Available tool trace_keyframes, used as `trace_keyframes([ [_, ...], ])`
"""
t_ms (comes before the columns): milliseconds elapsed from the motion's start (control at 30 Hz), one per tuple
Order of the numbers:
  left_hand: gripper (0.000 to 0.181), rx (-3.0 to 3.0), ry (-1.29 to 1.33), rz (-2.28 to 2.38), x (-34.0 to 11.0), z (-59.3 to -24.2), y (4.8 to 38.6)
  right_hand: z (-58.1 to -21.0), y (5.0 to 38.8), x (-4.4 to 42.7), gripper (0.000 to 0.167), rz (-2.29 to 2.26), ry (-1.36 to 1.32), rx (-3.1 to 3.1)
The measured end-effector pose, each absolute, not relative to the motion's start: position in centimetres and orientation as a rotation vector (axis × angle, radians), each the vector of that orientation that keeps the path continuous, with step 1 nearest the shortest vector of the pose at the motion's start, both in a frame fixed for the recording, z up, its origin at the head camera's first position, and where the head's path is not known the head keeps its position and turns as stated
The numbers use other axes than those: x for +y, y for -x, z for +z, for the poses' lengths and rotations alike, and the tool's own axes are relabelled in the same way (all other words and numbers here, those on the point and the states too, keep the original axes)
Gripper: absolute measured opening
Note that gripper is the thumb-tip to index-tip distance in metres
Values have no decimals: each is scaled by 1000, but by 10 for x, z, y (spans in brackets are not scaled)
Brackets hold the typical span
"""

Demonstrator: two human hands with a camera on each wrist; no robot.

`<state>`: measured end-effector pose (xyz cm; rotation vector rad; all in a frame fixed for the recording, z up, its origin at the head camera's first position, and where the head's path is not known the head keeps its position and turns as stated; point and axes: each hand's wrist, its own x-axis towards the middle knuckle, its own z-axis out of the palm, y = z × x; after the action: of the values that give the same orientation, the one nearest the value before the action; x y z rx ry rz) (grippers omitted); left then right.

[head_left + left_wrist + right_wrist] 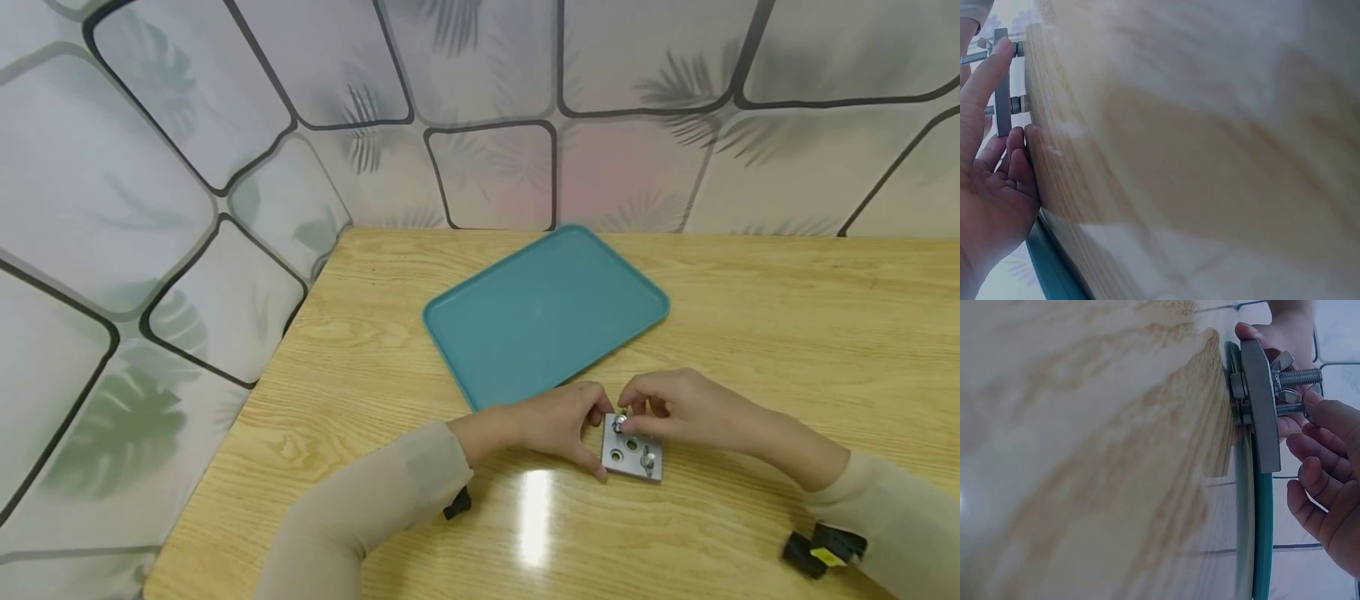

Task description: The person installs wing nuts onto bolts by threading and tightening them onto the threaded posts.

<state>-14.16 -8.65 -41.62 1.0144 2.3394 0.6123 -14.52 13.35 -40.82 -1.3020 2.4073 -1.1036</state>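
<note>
Table, wood-grain top (360,350): carries all below.

Tray, teal, rectangular, low rim (540,317): lies askew, beyond the plate and apart from it.

Left hand (551,421): thumb at the plate's near-left corner, fingers curled at the far-left one, the left edge gripped between.

Plate, square, grey metal, drilled (630,463): in front of the tray, between the hands, raised off the tabletop on bolt heads (1237,386).

Bolt, far-left, threaded, upright (619,422): carries what looks like a wing nut.

Wing nut, near-right (648,460): seated on a second upright bolt; no finger on it.

Right hand (690,404): thumb and forefinger pinch at the top of the far-left bolt; remaining fingers bent, clear of the plate.

Step in hand, as judged from here: working the far-left fastener. Tightening or loosening, I cannot tell. The next move seems to call for a steady left hold and small turns of the right fingertips, re-pinching between turns, without tipping the plate.

Obscured: the far-left nut, half covered by fingertips; the plate's far-right corner, under the right hand, so any hole or bolt there goes unrecorded; both forearms, cut off.
</note>
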Motion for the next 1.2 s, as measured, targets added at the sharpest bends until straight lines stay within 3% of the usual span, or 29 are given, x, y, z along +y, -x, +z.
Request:
trace_keyframes([
  [367,66,2332,-999,626,-87,-418,142,-408,144,134,9,-1138,1308,2379],
  [767,67,2330,-1019,644,-87,-418,142,-409,147,143,13,-1155,1494,2249],
  [1200,66,2326,-1026,636,-88,-419,142,-409,146,135,19,-1093,1375,2355],
])
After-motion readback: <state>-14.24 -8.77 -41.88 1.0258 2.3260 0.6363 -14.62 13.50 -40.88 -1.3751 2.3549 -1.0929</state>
